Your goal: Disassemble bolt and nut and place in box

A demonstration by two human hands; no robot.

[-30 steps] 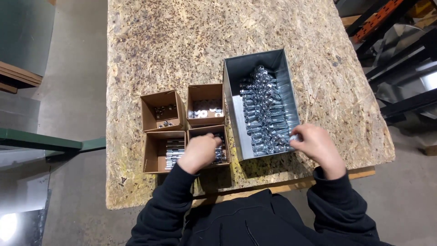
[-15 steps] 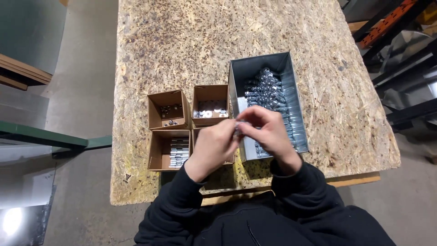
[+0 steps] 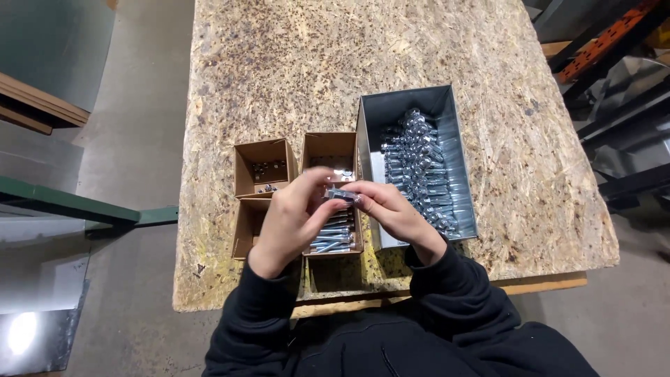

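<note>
Both my hands meet over the small cardboard boxes and together pinch one silver bolt (image 3: 341,194). My left hand (image 3: 293,216) holds it from the left, my right hand (image 3: 391,209) from the right. Under them is a near cardboard box (image 3: 336,239) with several bolts lying in a row. Just to the right stands a grey metal bin (image 3: 447,112) heaped with several assembled bolts (image 3: 419,167).
Three more small cardboard boxes (image 3: 262,167) sit in a square with the near one; the far ones hold small nuts or washers. All rest on a chipboard table (image 3: 335,63). Concrete floor lies left; metal racking (image 3: 614,63) stands at the right.
My right hand left the near end of the metal bin and came left to meet my left hand. Both now hold a bolt above the boxes.
</note>
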